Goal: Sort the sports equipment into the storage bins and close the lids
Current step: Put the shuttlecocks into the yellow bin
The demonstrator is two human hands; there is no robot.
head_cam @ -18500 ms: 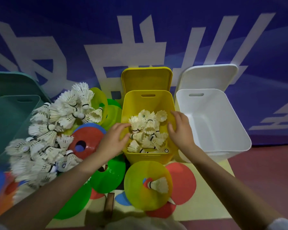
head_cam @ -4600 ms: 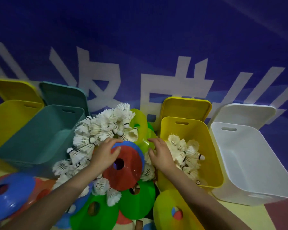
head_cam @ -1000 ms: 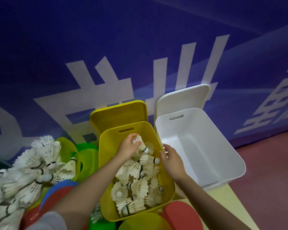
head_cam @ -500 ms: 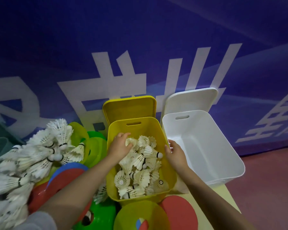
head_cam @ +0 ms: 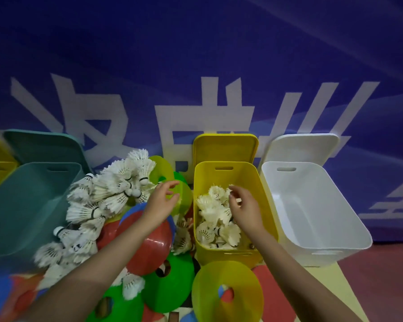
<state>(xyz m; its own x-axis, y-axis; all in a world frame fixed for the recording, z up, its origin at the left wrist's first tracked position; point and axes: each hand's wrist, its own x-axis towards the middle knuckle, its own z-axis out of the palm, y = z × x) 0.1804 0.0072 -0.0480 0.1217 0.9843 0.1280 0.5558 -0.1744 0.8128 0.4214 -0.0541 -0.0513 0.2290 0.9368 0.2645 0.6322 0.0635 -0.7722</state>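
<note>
Left hand (head_cam: 159,201) is out over the pile, fingers loosely spread and holding nothing, hovering above a yellow-green cone (head_cam: 180,198), with the heap of loose shuttlecocks (head_cam: 107,196) just to its left and a red cone (head_cam: 147,247) under its wrist. Right hand (head_cam: 244,205) hangs over the yellow bin (head_cam: 226,175), fingers relaxed and parted, nothing in them, the binned shuttlecocks (head_cam: 215,219) piled directly beneath and to its left. Lid of that bin stands up behind it. Just right of the right hand sits the white bin (head_cam: 312,205), lid up too. Far left of the left hand, the teal bin (head_cam: 26,201). Near the right forearm, a yellow cone (head_cam: 226,291) lies flat; below the left forearm, green cones (head_cam: 170,282).
</note>
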